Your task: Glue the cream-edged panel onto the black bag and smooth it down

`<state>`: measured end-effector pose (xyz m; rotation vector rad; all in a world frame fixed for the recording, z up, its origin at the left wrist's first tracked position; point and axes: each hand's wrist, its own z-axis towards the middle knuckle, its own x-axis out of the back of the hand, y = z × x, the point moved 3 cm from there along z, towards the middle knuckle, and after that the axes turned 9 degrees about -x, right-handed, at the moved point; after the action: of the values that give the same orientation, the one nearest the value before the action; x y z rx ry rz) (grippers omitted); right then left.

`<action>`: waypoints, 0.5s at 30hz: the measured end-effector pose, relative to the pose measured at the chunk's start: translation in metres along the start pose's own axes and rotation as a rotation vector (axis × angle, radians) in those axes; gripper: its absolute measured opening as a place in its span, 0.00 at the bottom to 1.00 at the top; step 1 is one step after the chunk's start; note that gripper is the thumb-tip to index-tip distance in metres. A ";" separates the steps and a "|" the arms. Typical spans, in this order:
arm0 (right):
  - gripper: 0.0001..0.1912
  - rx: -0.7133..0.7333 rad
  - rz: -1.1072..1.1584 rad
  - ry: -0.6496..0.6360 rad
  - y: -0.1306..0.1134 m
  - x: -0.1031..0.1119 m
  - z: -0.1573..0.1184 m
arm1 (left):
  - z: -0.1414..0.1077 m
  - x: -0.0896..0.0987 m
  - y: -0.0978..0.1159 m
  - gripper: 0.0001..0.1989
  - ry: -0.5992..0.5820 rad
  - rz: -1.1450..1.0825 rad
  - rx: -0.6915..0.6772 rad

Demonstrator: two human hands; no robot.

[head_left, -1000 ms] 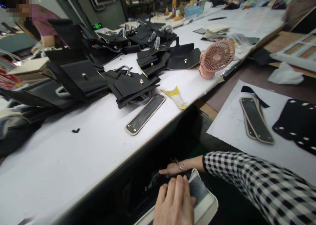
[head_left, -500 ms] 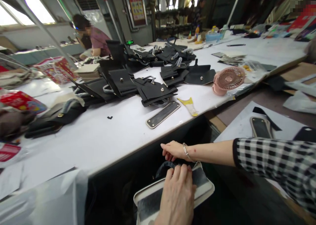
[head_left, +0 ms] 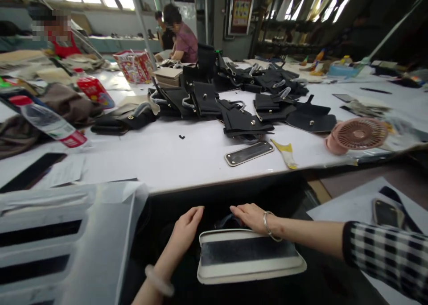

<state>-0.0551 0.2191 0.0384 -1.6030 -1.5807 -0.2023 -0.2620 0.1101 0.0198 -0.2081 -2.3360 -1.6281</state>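
An unfinished handbag (head_left: 250,269) with off-white edges and a dark panel across its upturned face is held below the table's front edge. Its dark curved handle (head_left: 230,221) shows partly behind it. My right hand (head_left: 250,216), with a bangle at the wrist, grips the bag's far edge near the handle; its fingertips are partly hidden. Off the bag's left corner, my left hand (head_left: 187,228) is closed, thumb against fingers. Whatever may be in those fingers cannot be made out.
Black bag pieces (head_left: 247,117) are heaped on the white table (head_left: 160,162). Near its front lie a long base strip (head_left: 249,153) and a yellow-and-white scrap (head_left: 286,154). A pink fan (head_left: 359,133) stands right, a plastic bottle (head_left: 50,122) leans left. Co-workers sit beyond.
My left hand has let go of the bag's face and moved left, beside its corner. The bag has turned more level. The view has swung left.
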 end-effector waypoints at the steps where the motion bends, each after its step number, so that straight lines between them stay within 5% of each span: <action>1: 0.31 0.029 -0.031 -0.006 -0.002 0.000 -0.001 | 0.009 0.001 -0.018 0.35 -0.057 -0.035 0.097; 4: 0.32 0.102 -0.124 0.002 -0.006 -0.002 -0.003 | 0.029 -0.017 -0.055 0.37 -0.248 -0.127 0.279; 7: 0.31 0.160 -0.220 0.033 -0.009 -0.005 -0.005 | 0.043 -0.047 -0.068 0.22 -0.372 -0.219 0.312; 9: 0.31 0.190 -0.277 0.054 -0.011 -0.006 -0.007 | 0.051 -0.061 -0.072 0.13 -0.371 -0.267 0.309; 15: 0.31 0.233 -0.397 0.092 -0.019 -0.006 -0.011 | 0.054 -0.077 -0.095 0.12 -0.353 -0.378 0.297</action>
<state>-0.0681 0.2045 0.0492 -1.0787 -1.7671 -0.2875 -0.2238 0.1308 -0.1063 0.0156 -3.0037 -1.4603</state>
